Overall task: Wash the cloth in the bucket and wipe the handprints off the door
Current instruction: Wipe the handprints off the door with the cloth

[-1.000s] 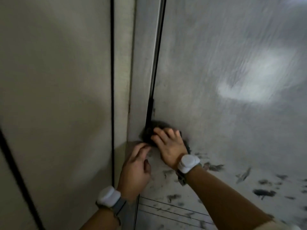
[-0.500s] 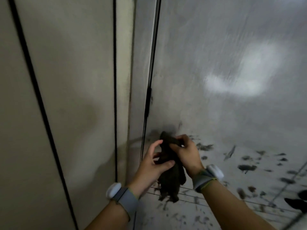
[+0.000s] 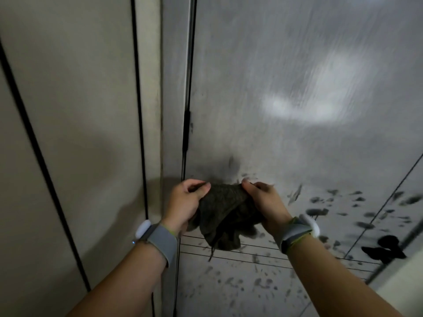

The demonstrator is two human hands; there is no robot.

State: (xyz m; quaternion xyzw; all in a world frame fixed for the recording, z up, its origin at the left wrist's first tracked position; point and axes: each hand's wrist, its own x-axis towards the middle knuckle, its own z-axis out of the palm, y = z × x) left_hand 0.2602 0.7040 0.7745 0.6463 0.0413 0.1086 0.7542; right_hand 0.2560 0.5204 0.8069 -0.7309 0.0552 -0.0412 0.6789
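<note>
A dark, crumpled cloth [image 3: 224,213] hangs between my two hands in front of the grey metal door [image 3: 286,88]. My left hand [image 3: 185,204] pinches its left top edge and my right hand [image 3: 265,202] grips its right top edge, stretching the top of the cloth. The cloth's lower part droops loose, clear of the door. Dark smudges and handprints [image 3: 332,202] spot the door's lower part, right of and below my hands. No bucket is in view.
A beige wall panel [image 3: 68,133] with black seams fills the left. The door frame and a dark hinge strip [image 3: 186,131] run vertically just left of the door. A bright reflection [image 3: 309,106] glares on the upper door. Both wrists wear grey bands.
One second ago my right hand pressed the cloth on the door near the frame. It came off the door, my left hand took hold too, and both now spread it apart.
</note>
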